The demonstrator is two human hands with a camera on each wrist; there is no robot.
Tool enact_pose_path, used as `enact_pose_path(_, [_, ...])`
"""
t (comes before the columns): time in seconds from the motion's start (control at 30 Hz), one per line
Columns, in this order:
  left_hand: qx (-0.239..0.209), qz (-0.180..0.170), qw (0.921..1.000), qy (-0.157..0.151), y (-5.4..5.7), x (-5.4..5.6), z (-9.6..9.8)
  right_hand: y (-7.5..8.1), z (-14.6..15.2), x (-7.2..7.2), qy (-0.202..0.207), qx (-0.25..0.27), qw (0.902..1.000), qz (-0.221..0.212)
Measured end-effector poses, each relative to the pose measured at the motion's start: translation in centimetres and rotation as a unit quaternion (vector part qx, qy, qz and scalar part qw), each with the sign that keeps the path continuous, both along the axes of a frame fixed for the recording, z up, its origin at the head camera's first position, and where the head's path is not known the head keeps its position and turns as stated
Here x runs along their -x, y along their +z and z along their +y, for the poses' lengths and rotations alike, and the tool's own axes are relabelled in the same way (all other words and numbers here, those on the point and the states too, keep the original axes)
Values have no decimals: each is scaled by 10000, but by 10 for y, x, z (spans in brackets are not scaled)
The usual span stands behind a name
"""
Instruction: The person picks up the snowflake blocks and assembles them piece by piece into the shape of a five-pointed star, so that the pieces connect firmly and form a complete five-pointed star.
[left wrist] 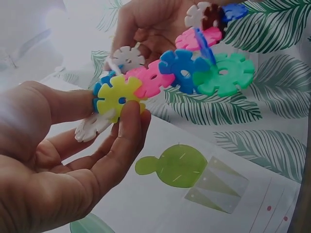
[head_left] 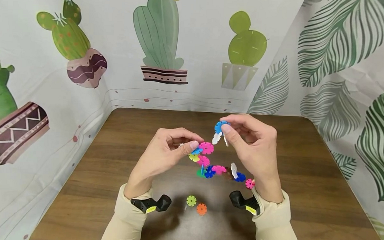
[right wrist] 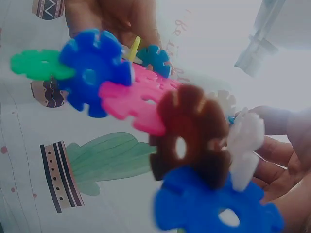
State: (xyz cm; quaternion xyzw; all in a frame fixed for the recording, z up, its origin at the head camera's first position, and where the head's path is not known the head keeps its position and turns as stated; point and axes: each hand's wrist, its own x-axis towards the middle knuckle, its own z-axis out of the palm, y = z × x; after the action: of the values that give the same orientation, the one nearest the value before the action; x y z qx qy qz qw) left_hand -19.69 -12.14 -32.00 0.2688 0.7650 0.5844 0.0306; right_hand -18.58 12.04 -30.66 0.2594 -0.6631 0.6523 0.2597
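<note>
My left hand (head_left: 170, 147) pinches a chain of notched, flower-shaped plastic discs by a light blue disc (head_left: 197, 151) and a yellow one (left wrist: 116, 97), thumb on one side and fingers on the other. From there the chain runs right through pink discs (head_left: 206, 148), a green disc (left wrist: 224, 74), a dark blue disc (right wrist: 92, 73), a brown disc (right wrist: 189, 136) and a white disc (head_left: 233, 171). Higher up, my right hand (head_left: 257, 147) pinches another light blue disc (head_left: 221, 127) between thumb and fingers. Two white discs (head_left: 216, 138) hang from it, beside the chain's pink end.
A loose lime green disc (head_left: 191, 201) and an orange disc (head_left: 202, 209) lie on the brown wooden table (head_left: 94, 187), near its front between the forearms. Behind the table hangs a white cloth (head_left: 202, 95) printed with cacti and leaves. Each wrist wears a black camera (head_left: 163, 203).
</note>
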Motion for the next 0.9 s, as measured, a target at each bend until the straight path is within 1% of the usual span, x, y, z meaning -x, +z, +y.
enact_pose_path(0.1, [-126, -69, 9998, 97, 1, -1, -1, 0, 0, 0, -3, -90, 9999, -120])
enact_pose_path(0.23, [-279, 50, 9995, 164, 1, -1, -1, -1, 1, 0, -57, -278, 9994, -190])
enact_pose_path(0.4, [-463, 159, 9984, 294, 1, -1, -1, -1, 1, -1, -114, -259, 9995, -154])
enact_pose_path(0.57, [-405, 193, 9980, 437, 2, -1, -1, 0, 1, -3, -25, -219, 9997, -99])
enact_pose_path(0.7, [-347, 199, 9978, 524, 2, -2, 0, 1, 0, -2, 6, -118, 9999, 38])
enact_pose_path(0.9, [-309, 239, 9971, 651, 2, -3, 0, 0, -1, -1, -340, -446, 9983, 133])
